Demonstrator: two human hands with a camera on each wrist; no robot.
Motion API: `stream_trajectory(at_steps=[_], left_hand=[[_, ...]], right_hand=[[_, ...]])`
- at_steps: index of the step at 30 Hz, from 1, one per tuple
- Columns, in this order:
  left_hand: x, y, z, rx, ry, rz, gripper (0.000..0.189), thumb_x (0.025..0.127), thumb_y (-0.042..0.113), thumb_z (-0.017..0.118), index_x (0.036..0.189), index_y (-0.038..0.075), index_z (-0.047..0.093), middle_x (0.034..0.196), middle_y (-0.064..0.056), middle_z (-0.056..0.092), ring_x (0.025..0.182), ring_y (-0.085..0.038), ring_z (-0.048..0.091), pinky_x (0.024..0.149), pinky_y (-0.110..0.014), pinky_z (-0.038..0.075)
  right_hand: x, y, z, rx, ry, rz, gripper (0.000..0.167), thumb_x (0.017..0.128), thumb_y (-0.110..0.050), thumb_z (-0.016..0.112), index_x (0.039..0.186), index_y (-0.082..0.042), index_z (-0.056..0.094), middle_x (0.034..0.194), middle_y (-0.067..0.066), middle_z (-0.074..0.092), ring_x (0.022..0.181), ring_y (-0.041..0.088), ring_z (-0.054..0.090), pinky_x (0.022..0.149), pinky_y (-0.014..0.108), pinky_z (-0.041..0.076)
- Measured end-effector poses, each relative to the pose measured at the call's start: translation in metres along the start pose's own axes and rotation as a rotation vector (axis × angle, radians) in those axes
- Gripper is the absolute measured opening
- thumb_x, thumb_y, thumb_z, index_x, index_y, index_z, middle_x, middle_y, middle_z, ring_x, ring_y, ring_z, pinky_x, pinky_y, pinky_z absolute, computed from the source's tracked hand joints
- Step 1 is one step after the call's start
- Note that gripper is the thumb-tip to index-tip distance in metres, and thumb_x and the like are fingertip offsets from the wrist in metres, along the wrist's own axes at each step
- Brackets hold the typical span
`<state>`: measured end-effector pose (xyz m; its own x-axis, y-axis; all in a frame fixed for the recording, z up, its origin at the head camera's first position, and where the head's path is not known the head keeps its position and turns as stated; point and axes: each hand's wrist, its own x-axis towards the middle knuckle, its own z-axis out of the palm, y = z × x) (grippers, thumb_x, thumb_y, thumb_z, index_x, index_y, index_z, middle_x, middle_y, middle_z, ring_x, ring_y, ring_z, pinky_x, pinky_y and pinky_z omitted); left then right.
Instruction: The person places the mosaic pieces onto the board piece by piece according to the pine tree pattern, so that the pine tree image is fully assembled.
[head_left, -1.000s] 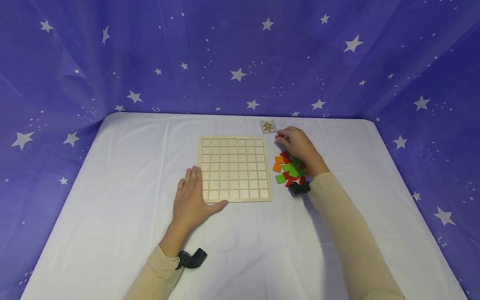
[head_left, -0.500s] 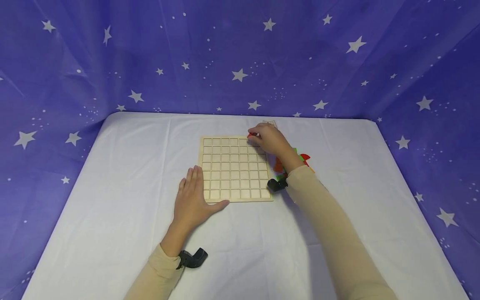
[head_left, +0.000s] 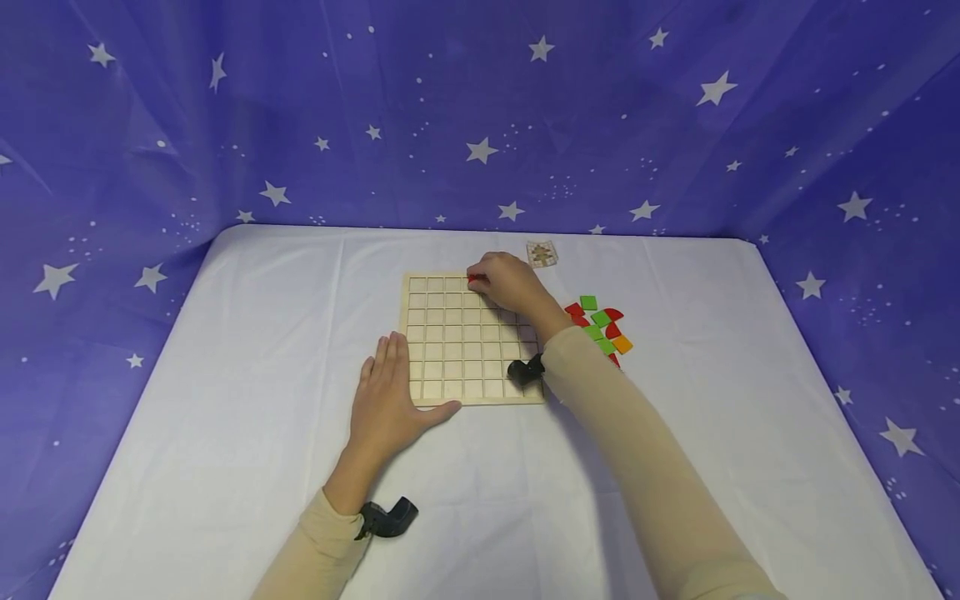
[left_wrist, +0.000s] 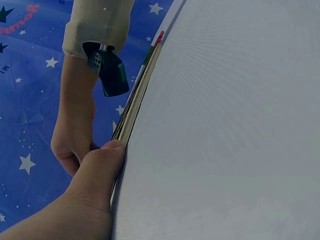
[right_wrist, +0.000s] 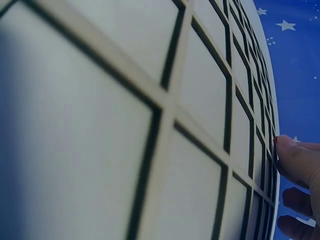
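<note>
A square wooden grid board point(head_left: 435, 402) lies on the white cloth, its visible cells bare wood. My left hand point(head_left: 386, 408) rests along the board's left edge with straight fingers, thumb spread against the near edge; in the left wrist view that thumb point(left_wrist: 97, 167) touches the board's rim. Over the top row, near its middle, my right hand point(head_left: 510, 282) pinches a small red tile point(head_left: 473, 282). Only a sliver of the red piece shows between the fingertips point(right_wrist: 286, 145) in the right wrist view, so its shape is hidden.
Right of the board lies a loose heap of red, green and orange tiles point(head_left: 602, 319), partly behind my right forearm. A small picture card point(head_left: 542, 253) with a tree-like pattern sits beyond the board's far right corner. Starry blue cloth point(head_left: 480, 108) hangs behind the table.
My right hand has moved left from beside the picture card to above the board's top row, carrying the red tile. The left hand has stayed at the board's edge.
</note>
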<state>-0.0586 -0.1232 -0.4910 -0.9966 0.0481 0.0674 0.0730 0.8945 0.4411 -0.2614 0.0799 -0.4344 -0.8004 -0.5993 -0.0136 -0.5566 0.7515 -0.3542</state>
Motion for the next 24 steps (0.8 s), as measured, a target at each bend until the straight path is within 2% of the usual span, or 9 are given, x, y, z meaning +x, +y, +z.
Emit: stream_trajectory(at_steps=[3,10,18,24], left_hand=[[0.0,0.0002,-0.0002,0.001,-0.011,-0.003,0.135,0.068,0.086,0.061,0.159,0.001,0.008,0.167,-0.017,0.01,0.156,-0.03,0.006,0.124,-0.052,0.014],[-0.0002,0.0009,-0.0003,0.0,-0.022,-0.009,0.135,0.068,0.086,0.061,0.159,0.001,0.008,0.167,-0.016,0.009,0.156,-0.029,0.005,0.124,-0.052,0.013],[0.0004,0.0006,0.0001,0.008,-0.012,-0.004,0.134,0.069,0.086,0.061,0.159,0.001,0.009,0.167,-0.017,0.011,0.156,-0.031,0.007,0.124,-0.053,0.014],[0.0,0.0009,0.0005,0.0,-0.007,-0.006,0.135,0.068,0.086,0.061,0.159,0.001,0.009,0.167,-0.017,0.011,0.156,-0.031,0.007,0.124,-0.052,0.014]], right_hand=[[0.0008,-0.0011,0.0009,-0.005,-0.009,0.002,0.021,0.097,-0.028,0.064,0.113,-0.018,0.074,0.104,0.002,0.07,0.092,0.018,0.062,0.082,0.036,0.05],[0.0025,-0.0016,0.0025,0.03,-0.021,0.018,0.028,0.096,-0.028,0.065,0.122,-0.018,0.072,0.111,0.001,0.07,0.101,0.018,0.062,0.09,0.036,0.051],[0.0016,-0.0027,0.005,0.071,-0.033,0.011,0.028,0.096,-0.026,0.065,0.121,-0.016,0.073,0.11,0.001,0.068,0.097,0.015,0.061,0.087,0.033,0.051],[0.0003,-0.0042,0.006,0.103,-0.032,0.043,0.03,0.096,-0.027,0.066,0.123,-0.016,0.072,0.112,0.0,0.067,0.097,0.015,0.062,0.088,0.034,0.052]])
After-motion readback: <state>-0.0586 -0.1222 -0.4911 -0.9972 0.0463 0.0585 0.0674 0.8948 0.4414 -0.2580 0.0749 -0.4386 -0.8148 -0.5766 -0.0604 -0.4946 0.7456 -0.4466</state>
